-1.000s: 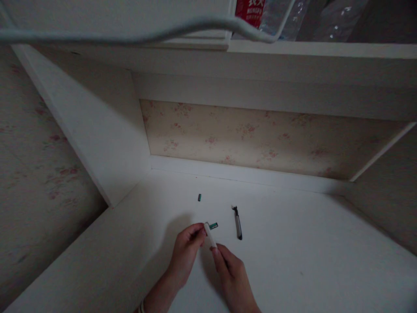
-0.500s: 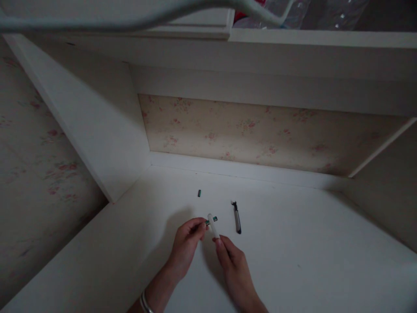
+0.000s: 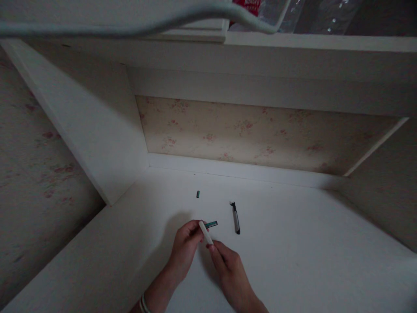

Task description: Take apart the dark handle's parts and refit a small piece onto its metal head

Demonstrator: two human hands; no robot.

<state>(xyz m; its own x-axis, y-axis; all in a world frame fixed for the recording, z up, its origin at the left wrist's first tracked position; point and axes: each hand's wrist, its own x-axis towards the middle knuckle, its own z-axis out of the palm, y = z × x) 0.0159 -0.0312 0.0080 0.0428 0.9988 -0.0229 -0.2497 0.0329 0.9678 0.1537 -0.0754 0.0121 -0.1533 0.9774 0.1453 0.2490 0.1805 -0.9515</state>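
Both hands meet low in the middle of the white tabletop (image 3: 293, 261), pinched on the two ends of a short white cylindrical barrel (image 3: 206, 233): the left hand (image 3: 184, 250) closes thumb and fingers around its upper end, and the right hand (image 3: 228, 271) grips its lower end with the fingertips. The barrel slants between them, lifted a little off the surface as far as the dim light shows.

A small dark green cap-like piece (image 3: 211, 224) lies just beyond the left hand's fingertips, so close that a stray knuckle could plausibly flick it away. A second, smaller green piece (image 3: 198, 194) lies farther back, well apart from both hands, and a slim black-and-grey pen-shaped tool (image 3: 236, 219) lies to the right of the barrel, near but not touching. All three are round and loose, and a knock would probably set them rolling toward the back ledge.

The light looks like the bigger risk: the parts are tiny, the hands throw a shadow over the left side, and a slip of the two-ended grip could drop the barrel among them.
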